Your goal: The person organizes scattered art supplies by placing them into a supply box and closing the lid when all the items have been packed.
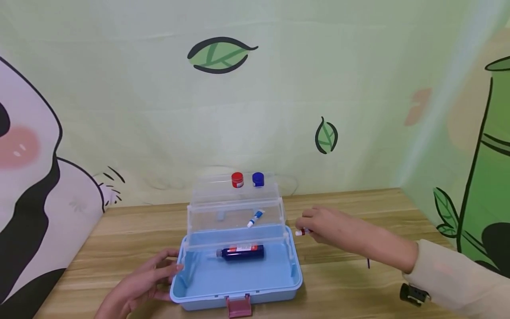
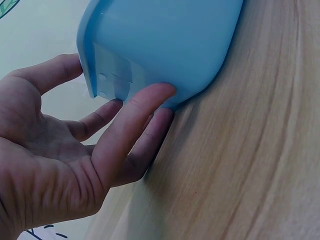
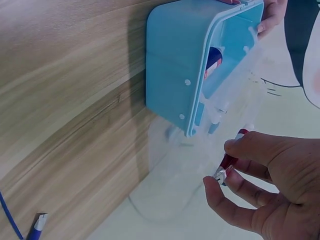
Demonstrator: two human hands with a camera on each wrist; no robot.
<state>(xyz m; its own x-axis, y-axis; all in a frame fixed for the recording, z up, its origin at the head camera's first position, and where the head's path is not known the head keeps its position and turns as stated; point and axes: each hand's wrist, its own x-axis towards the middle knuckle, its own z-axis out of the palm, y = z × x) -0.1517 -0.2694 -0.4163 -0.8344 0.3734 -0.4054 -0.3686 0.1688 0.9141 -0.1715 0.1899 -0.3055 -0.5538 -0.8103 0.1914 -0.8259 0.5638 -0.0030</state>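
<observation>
One right hand (image 1: 324, 224) pinches a red-and-white tube (image 3: 229, 160), print illegible, beside the light-blue plastic box (image 1: 239, 275) a spread left hand (image 1: 144, 280) touches.

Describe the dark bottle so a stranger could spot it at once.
Find the open light-blue box on the wooden table. Inside, the dark bottle lies on its side, wearing a red-and-white label. It is much larger than the blue paint tube, red jar and blue jar nearby.
</observation>
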